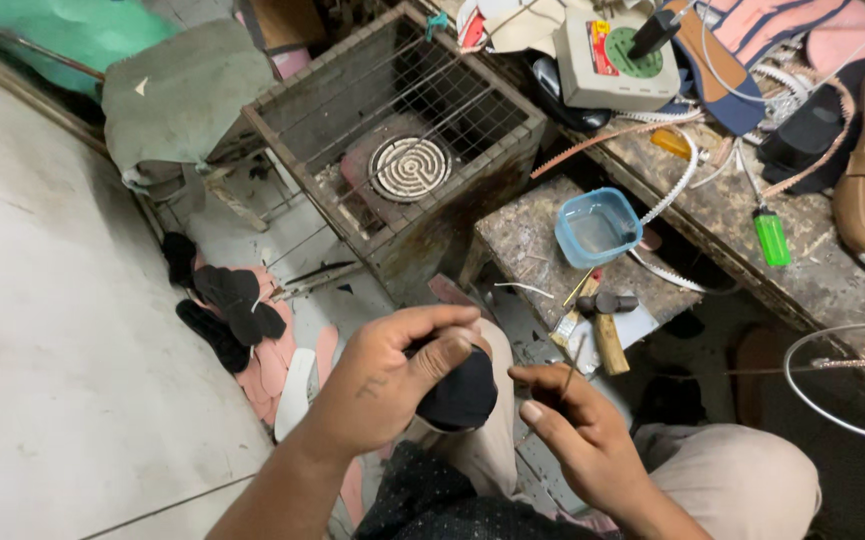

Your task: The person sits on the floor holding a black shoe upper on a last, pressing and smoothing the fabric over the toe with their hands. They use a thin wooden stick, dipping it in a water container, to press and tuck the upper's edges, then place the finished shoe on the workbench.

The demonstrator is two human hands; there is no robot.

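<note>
Black material, one rounded piece [462, 392], sits between the two hands over the person's knee, low in the middle of the head view. The left hand [387, 378] wraps it from the nine o'clock side, fingers [439, 357] curled and pressed onto its top. Its long axis I cannot tell, since the hand hides much of it. The right hand [577, 425] is at three o'clock of the piece, thumb and forefinger pinching one thin stick [572, 365] that stands nearly upright, its upper end leaning toward one o'clock.

At twelve o'clock of the hands stands one wire cage [392, 120] with a single round coil heater [409, 167] inside. At one o'clock, on a small stained worktop [517, 240], sits one blue square tub [597, 227], and one hammer [607, 320] lies just below it, handle pointing toward six o'clock. One green lighter [770, 236] lies on the bench at two o'clock. Several black and pink sole cut-outs [237, 320] are piled on the floor at nine o'clock.
</note>
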